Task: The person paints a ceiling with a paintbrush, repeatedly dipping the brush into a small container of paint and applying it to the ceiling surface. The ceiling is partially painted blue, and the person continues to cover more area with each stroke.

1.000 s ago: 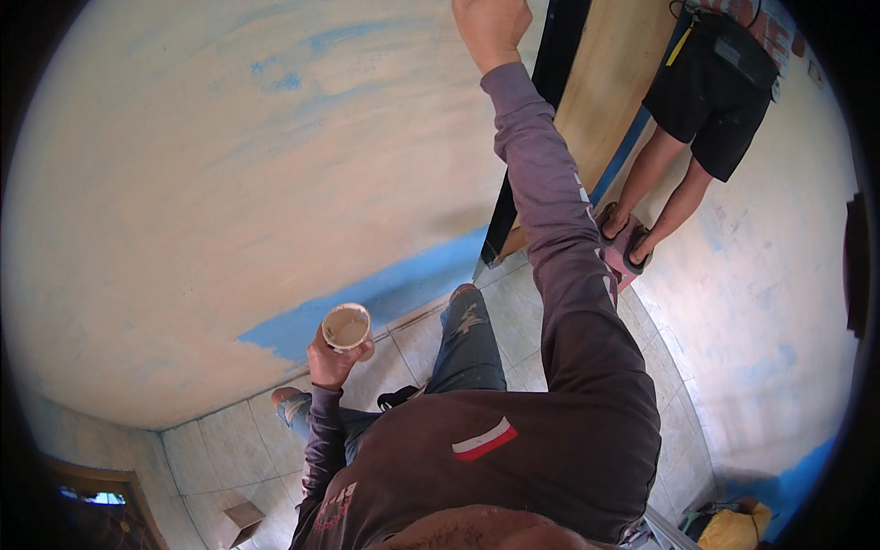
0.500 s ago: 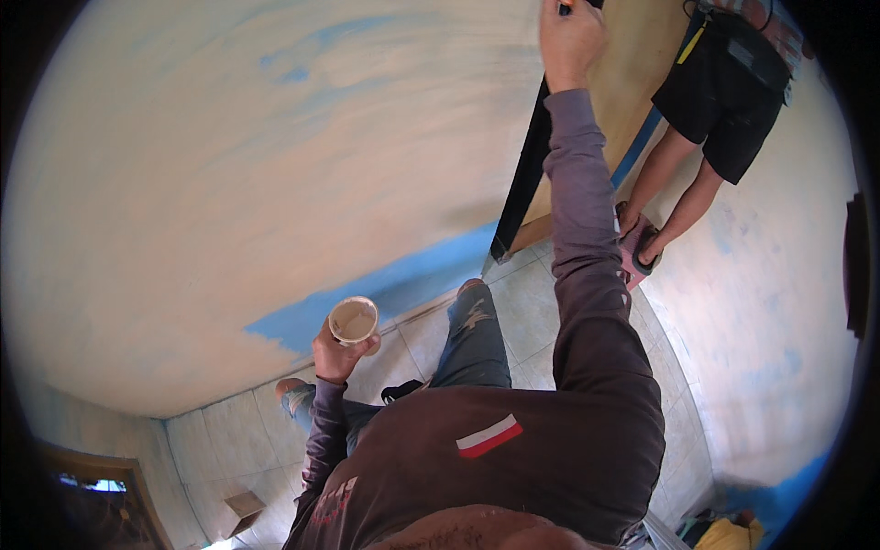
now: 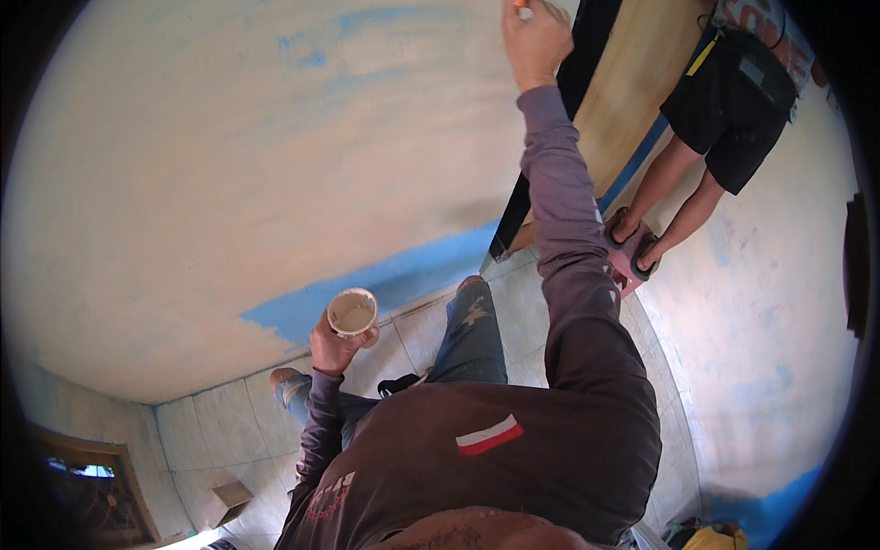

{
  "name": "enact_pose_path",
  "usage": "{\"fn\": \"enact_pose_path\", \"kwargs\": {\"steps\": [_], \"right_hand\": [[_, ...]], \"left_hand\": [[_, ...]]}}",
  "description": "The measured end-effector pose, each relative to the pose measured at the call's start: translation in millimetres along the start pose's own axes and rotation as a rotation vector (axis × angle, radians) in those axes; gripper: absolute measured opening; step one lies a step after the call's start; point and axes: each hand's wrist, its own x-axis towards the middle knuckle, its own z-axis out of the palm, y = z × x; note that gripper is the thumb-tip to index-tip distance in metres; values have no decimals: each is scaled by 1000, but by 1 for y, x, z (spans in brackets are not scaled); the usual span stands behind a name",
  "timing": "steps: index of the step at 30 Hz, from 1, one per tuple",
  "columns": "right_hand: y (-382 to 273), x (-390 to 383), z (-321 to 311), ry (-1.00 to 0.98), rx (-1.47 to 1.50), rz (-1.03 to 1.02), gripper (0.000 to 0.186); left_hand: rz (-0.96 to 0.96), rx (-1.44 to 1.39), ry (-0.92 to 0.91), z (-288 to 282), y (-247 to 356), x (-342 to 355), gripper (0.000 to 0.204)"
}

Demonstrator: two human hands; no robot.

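Note:
My left hand (image 3: 332, 348) is wrapped round a small round paint tub (image 3: 353, 313) with pale cream paint inside and on its rim. It holds the tub upright, low before the wall. High up, my right arm reaches out to the wall (image 3: 275, 183), which is mostly cream with a blue patch (image 3: 367, 284) along the bottom and faint blue streaks above. My right hand (image 3: 537, 44) is closed near the black door frame (image 3: 588, 55), round a tool with an orange end (image 3: 522, 7). The rest of that tool is hidden or beyond the upper edge.
Right of the door frame, another person in black shorts (image 3: 733, 101) stands on a pink step stool (image 3: 628, 270). A wooden panel (image 3: 632, 82) fills the doorway. Pale tiles (image 3: 513, 321) cover the floor. A brown box-like thing (image 3: 232, 498) is at lower left, yellow cloth (image 3: 720, 538) at lower right.
My right hand has moved left, from over the black door frame onto the wall side of it. The left hand with the paint tub has hardly shifted.

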Motion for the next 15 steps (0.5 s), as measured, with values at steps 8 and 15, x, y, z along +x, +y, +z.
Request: {"fn": "enact_pose_path", "kwargs": {"steps": [8, 15], "right_hand": [[-105, -4, -2, -51, 249, 8, 27], [-162, -18, 4, -23, 404, -17, 30]], "left_hand": [[-2, -43, -7, 1, 5, 2, 69], [0, -39, 8, 3, -4, 1, 71]]}}
